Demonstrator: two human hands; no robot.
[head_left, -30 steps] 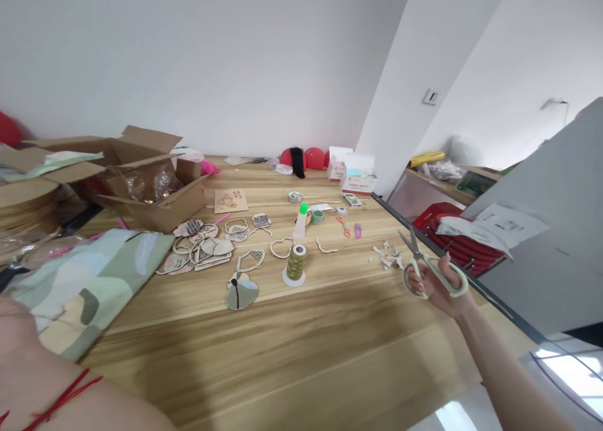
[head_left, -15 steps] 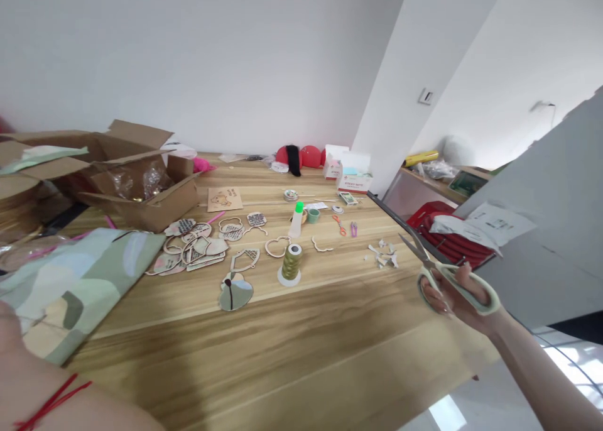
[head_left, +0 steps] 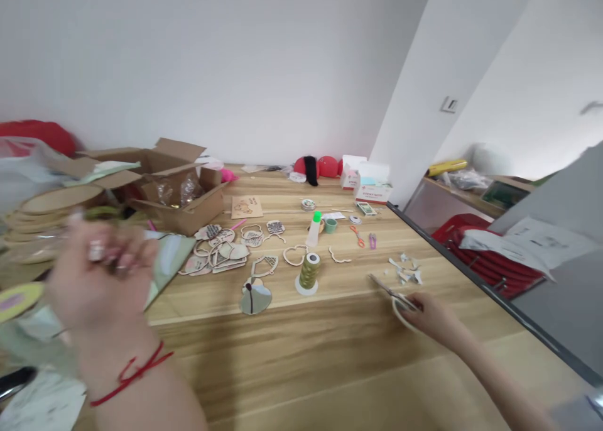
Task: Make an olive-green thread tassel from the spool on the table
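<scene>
My right hand grips a pair of scissors with pale handles, low over the table beside some small pale scraps. The blades point left and away from me and look closed. At the left my left hand is raised, blurred, its fingers loosely curled with nothing visible in them. Camouflage-patterned fabric lies beneath and behind it. A heart-shaped fabric-covered piece rests mid-table, near a cone of olive thread.
Wooden cutouts lie in a heap left of centre. An open cardboard box stands behind them. A green-capped bottle, small orange scissors and purple snips are farther back. A dark edge strip bounds the table's right side.
My right hand has brought the scissors left and down to the table, and their blades have closed. My left hand has risen into view above the fabric. The view has turned left.
</scene>
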